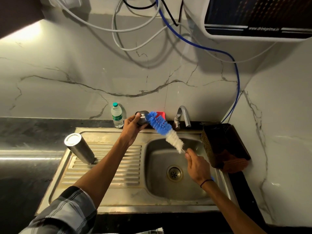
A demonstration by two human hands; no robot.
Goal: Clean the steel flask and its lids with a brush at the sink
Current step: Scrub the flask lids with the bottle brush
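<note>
Your left hand [133, 123] is raised over the far edge of the sink [118, 202], its fingers curled round a steel lid [142, 117] that lies on its side with the open end facing right. Your right hand [196, 164] hangs over the basin, fingers wrapped round the wire handle of the brush [164, 130]. The brush slants up and to the left from that hand: white bristles nearest your fingers, blue bristles beyond, and the blue tip touches the mouth of the lid.

The flask [80, 147] stands upside down on the ribbed drainboard, left of the basin, well apart from both hands and leaning a little in this wide view.

A plastic water bottle [117, 116] with a green cap stands on the counter just left of your left hand, against the marble wall. A red object [161, 114] shows behind the brush's blue end; you cannot tell what it is. The tap [183, 116] rises at the far side of the basin, and a dark perforated basket [219, 142] sits at the sink's right edge with an orange cloth [234, 163] at its near end.
</note>
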